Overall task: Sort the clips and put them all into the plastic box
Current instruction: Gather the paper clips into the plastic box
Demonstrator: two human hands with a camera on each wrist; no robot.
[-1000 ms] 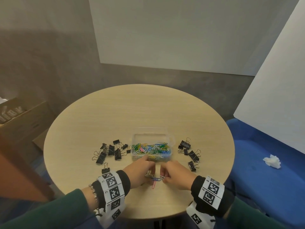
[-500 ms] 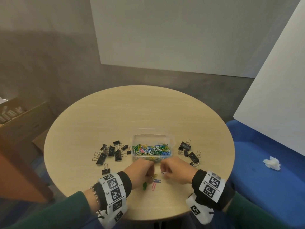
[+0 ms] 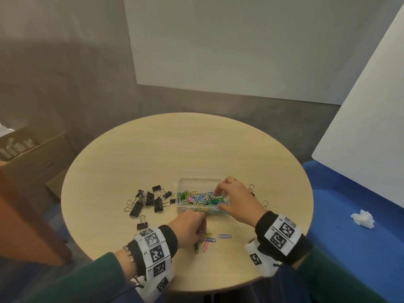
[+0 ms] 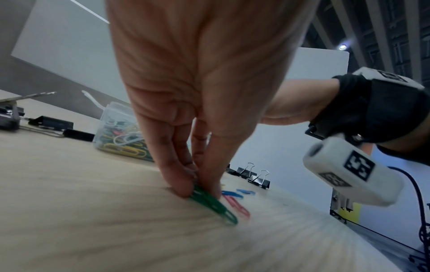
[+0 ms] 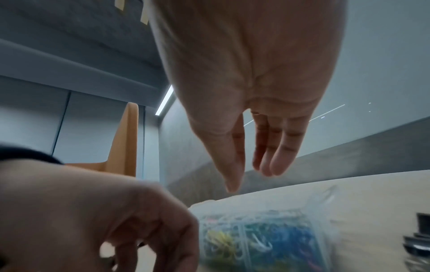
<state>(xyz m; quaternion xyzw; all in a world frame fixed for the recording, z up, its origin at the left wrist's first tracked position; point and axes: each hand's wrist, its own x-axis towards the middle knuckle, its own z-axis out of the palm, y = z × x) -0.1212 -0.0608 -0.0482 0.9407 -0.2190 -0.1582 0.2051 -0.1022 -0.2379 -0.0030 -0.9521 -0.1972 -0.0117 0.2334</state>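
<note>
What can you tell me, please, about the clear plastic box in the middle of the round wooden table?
The clear plastic box is a small, lidless rectangular tub with see-through walls, standing upright on the round wooden table. Inside lies a tangled heap of coloured paper clips: green, yellow, blue, white, pink. The right hand hovers over its right end, fingers straight; contact is unclear. Black binder clips lie to its left, apart from it.

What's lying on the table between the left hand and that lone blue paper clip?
In the head view, another blue clip and a pink one lie between the left hand and the lone blue paper clip.
</note>
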